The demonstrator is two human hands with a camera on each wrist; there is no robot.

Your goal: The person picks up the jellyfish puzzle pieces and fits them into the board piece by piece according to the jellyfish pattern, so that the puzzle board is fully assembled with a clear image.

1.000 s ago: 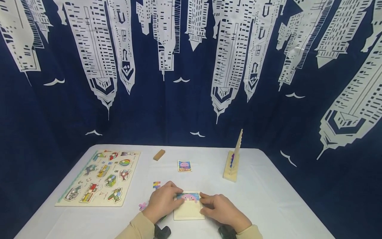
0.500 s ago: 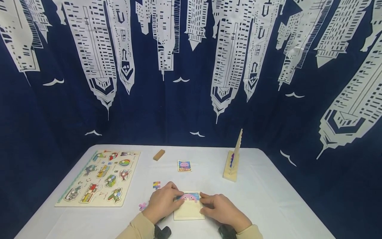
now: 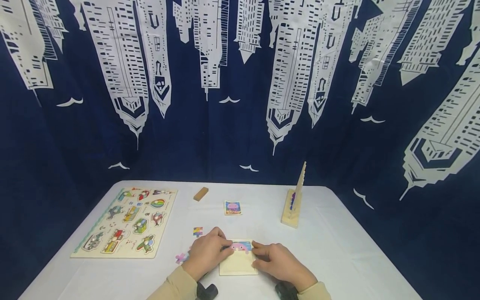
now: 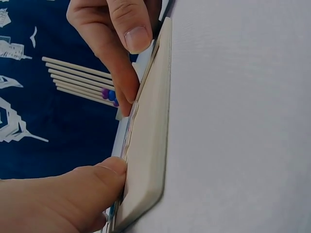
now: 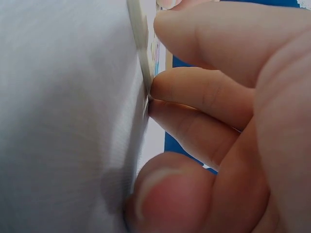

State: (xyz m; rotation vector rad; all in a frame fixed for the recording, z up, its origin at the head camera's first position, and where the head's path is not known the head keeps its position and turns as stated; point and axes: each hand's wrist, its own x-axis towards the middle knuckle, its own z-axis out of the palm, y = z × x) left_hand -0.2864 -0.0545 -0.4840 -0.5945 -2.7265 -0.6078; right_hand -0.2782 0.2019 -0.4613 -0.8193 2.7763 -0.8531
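Note:
A square wooden puzzle board [image 3: 238, 266] lies in front of me, with a strip of blue-and-pink jigsaw pieces [image 3: 241, 246] along its far edge. My left hand [image 3: 209, 255] pinches a puzzle piece at the board's far left corner with thumb and index finger; the fingers hide most of that piece. Opposite it, my right hand [image 3: 279, 261] grips the board's right edge, index finger near the far corner and thumb lower down. In the left wrist view, the left thumb [image 4: 109, 172] presses along the board's rim [image 4: 155, 126]. Loose puzzle pieces [image 3: 182, 257] lie partly behind the left hand.
A large picture puzzle board [image 3: 125, 223] lies at the left. Behind the hands are a small picture card [image 3: 233, 208], a wooden block [image 3: 201, 193] and another loose piece [image 3: 197, 231]. A wooden stand with rods and beads [image 3: 292, 208] stands at the right.
My left hand has shifted slightly right and covers more of the strip's left end. More of the loose pieces beside it now show. The right hand stays at the board's edge.

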